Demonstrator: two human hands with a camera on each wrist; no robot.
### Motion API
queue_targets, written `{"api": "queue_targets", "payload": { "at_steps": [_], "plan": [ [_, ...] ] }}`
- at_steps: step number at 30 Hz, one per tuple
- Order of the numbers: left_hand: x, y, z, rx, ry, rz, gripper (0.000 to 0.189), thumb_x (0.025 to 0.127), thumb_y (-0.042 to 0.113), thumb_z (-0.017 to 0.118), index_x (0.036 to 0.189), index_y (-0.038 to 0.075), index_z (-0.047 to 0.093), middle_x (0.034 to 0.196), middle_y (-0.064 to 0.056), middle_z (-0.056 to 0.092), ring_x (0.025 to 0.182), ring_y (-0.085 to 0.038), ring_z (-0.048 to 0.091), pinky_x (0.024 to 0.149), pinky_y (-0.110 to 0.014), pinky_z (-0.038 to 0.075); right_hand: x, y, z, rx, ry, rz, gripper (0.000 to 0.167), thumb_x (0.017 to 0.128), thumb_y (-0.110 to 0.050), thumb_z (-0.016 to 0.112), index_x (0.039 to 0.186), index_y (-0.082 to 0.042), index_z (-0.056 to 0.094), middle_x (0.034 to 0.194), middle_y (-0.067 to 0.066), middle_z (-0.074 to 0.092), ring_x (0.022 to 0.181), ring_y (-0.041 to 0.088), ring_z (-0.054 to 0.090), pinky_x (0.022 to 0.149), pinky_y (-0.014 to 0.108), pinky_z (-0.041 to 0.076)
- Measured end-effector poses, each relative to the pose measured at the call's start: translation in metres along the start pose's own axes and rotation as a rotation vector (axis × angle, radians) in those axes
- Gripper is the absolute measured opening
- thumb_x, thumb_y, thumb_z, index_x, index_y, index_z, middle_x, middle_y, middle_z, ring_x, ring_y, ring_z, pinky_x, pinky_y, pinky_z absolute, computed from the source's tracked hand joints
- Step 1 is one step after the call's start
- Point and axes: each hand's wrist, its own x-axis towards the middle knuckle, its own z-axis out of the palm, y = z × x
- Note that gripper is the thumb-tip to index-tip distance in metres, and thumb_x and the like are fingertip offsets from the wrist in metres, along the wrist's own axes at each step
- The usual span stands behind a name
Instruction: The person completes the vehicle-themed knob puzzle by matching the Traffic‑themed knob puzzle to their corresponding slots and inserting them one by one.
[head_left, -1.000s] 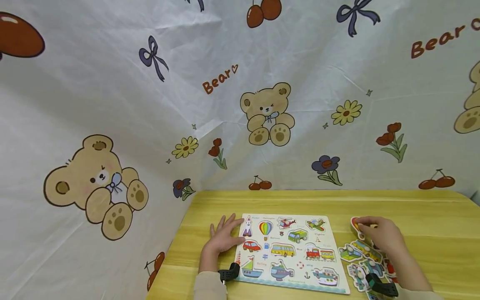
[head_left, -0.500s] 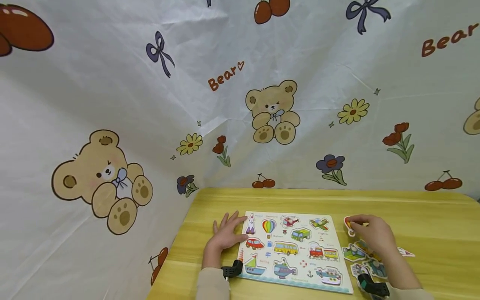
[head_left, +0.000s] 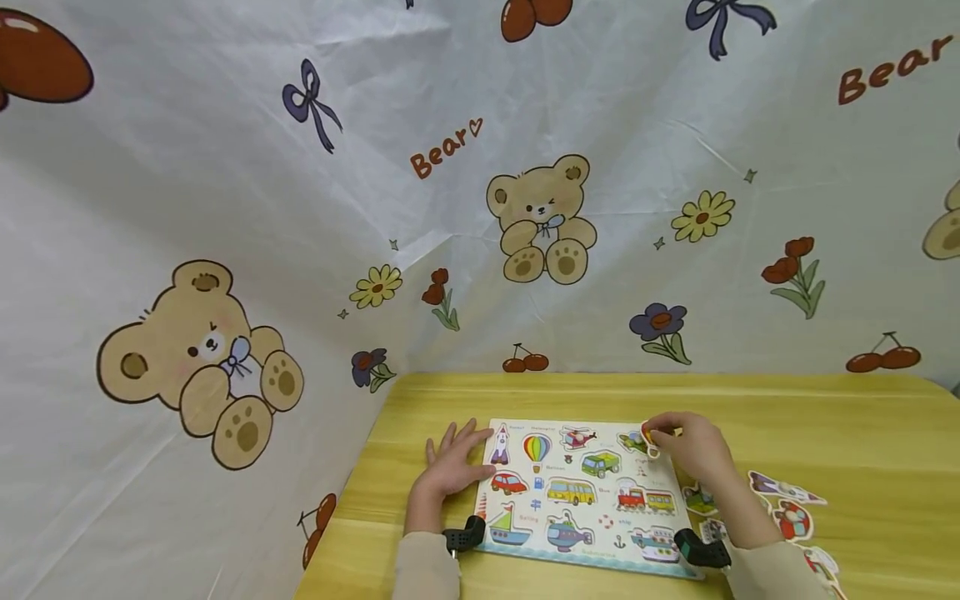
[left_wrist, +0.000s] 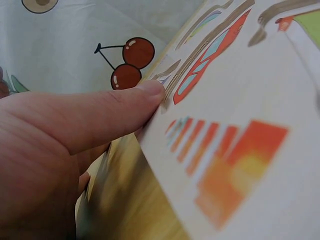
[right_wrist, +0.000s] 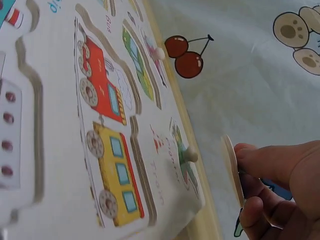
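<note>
A white vehicle puzzle board [head_left: 536,533] lies on the wooden table. My left hand [head_left: 450,471] rests at its left edge with fingers spread, thumb [left_wrist: 125,105] on the rim. My right hand [head_left: 697,450] pinches a small red and yellow puzzle piece [head_left: 649,439], shaped like a hot-air balloon, over the board's top right corner. Edge-on, the piece [right_wrist: 231,165] shows as a thin disc between thumb and fingers. Close by, the fighter plane piece [right_wrist: 185,160] sits in its slot with a round knob; the helicopter piece [right_wrist: 155,55] has a knob too.
Right of the board lie several loose pieces: a rocket piece [head_left: 785,490], a red piece [head_left: 792,521] and a green one [head_left: 699,500] partly behind the right arm. A white bear-print sheet [head_left: 450,317] hangs behind and left of the table [head_left: 862,433].
My right hand has carried the balloon piece leftward from the loose pile to above the board's top right corner. More loose pieces now show. The left hand stays at the board's edge.
</note>
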Motion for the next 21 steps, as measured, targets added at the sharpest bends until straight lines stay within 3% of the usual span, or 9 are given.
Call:
{"api": "queue_targets", "payload": {
  "at_steps": [13, 21],
  "plan": [
    [0.0, -0.002, 0.0, -0.001, 0.0, 0.001, 0.063, 0.086, 0.032, 0.076, 0.145, 0.025, 0.053, 0.166, -0.009, 0.026, 0.156, -0.042, 0.006, 0.114, -0.074, -0.012, 0.011, -0.03, 0.04, 0.094, -0.086, 0.01, 0.012, 0.094, -0.014, 0.066, 0.1, -0.011, 0.076, 0.103, 0.01, 0.07, 0.085, 0.022, 0.056, 0.067, 0.03, 0.043],
    [0.001, -0.001, 0.0, -0.002, 0.003, -0.012, 0.062, 0.087, 0.032, 0.076, 0.145, 0.028, 0.053, 0.166, -0.007, 0.026, 0.156, -0.041, 0.005, 0.116, -0.072, -0.013, 0.014, -0.051, 0.063, 0.166, -0.096, -0.002, 0.012, 0.093, -0.014, 0.067, 0.099, -0.011, 0.077, 0.101, 0.009, 0.071, 0.078, 0.019, 0.054, 0.063, 0.029, 0.043]
  ]
}}
